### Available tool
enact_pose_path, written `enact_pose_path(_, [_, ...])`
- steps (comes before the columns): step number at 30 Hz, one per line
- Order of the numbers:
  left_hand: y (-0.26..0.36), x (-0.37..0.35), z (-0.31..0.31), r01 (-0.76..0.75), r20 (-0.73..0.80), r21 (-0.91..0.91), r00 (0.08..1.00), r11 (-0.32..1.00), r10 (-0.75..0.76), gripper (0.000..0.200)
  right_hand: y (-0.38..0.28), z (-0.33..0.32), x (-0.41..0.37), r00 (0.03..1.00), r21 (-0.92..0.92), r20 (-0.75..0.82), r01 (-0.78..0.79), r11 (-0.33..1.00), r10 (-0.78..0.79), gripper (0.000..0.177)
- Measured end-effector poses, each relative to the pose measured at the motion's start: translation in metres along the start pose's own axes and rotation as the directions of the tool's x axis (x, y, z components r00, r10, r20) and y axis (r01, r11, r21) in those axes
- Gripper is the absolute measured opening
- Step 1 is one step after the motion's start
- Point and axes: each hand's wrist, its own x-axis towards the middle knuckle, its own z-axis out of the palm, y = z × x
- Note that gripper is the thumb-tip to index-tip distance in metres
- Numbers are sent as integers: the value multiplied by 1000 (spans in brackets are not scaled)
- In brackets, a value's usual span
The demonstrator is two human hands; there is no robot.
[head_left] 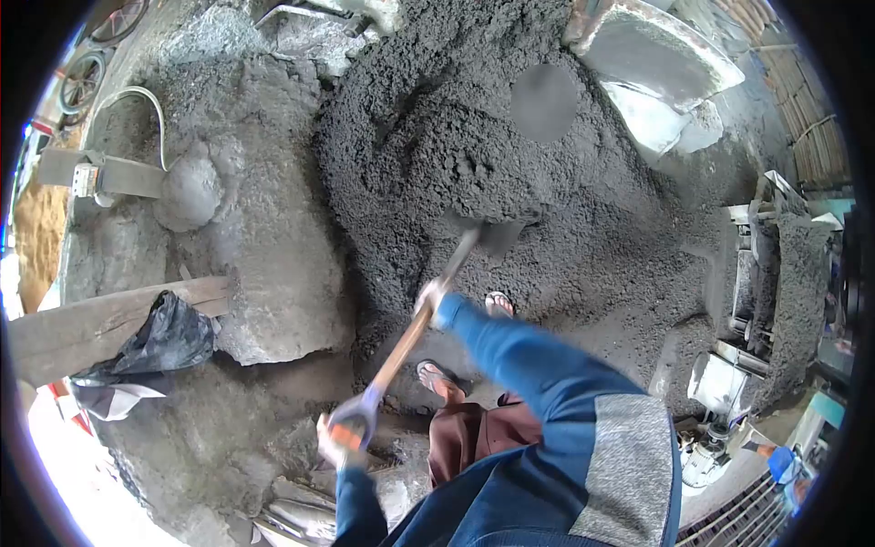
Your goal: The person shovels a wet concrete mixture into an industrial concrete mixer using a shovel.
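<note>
A shovel (pixel 398 351) with a wooden shaft runs diagonally across the middle of the view. My left hand (pixel 335 444) is closed around its D-shaped grip at the lower left. Farther up, my right hand (pixel 433 297) wraps the shaft close to the blade. The dark shovel blade (pixel 499 237) sits at the near edge of a big heap of wet grey mortar-like mix (pixel 474 137), with some of that mix on or against it. How deep the blade goes in is hidden. Both hands are slightly blurred.
My sandalled feet (pixel 444 376) stand just below the heap. To the left are a concrete block (pixel 273 219), a wooden beam (pixel 118 319) and a black plastic bag (pixel 173 337). A crusted tray (pixel 661 55) lies at the upper right. Mix-covered machinery (pixel 775 292) stands at right.
</note>
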Motion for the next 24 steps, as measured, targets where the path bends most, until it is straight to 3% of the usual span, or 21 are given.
enact_pose_path(1, [-42,48,8,-224,162,80,964,971,209,42,-53,-12,-4,972,85,-226,81,993,-60,32])
enact_pose_path(2, [-51,43,13,-201,156,57,969,978,190,42,-58,-28,13,924,102,-359,178,979,-130,28])
enact_pose_path(5, [-79,22,7,-87,22,15,996,996,86,43,-39,-57,-4,913,-10,-396,98,995,-94,28])
enact_pose_path(9, [-112,18,-35,-47,-40,89,998,995,51,46,-5,-147,-11,965,290,-261,115,950,-37,9])
enact_pose_path(13, [-120,4,-37,109,67,104,991,989,-116,53,-16,-106,-128,806,13,-541,294,956,-241,6])
enact_pose_path(14, [-119,-3,-28,154,92,99,982,983,-163,53,-23,-114,-149,798,58,-528,374,925,-290,8])
enact_pose_path(15, [-121,-2,-19,197,126,101,970,975,-209,52,-35,-126,-174,871,193,-360,420,887,-334,12])
enact_pose_path(17, [-133,12,-1,322,299,155,886,934,-355,56,-64,-129,-224,697,121,-618,541,833,-363,13])
enact_pose_path(19, [-137,7,44,319,300,241,874,917,-383,56,-95,-110,-301,655,158,-600,660,734,-460,12])
enact_pose_path(20, [-144,15,65,270,389,298,842,916,-374,61,-115,-109,-330,622,160,-604,706,690,-498,12])
enact_pose_path(21, [-131,-12,94,138,496,288,825,948,-271,56,-135,-107,-364,588,161,-608,749,643,-533,11])
enact_pose_path(23, [-82,-93,161,1,692,260,697,966,-187,53,-181,-87,-442,533,205,-517,837,508,-669,9])
enact_pose_path(24, [-62,-137,198,-107,742,164,668,981,-51,52,-204,-79,-480,475,182,-459,877,444,-751,9])
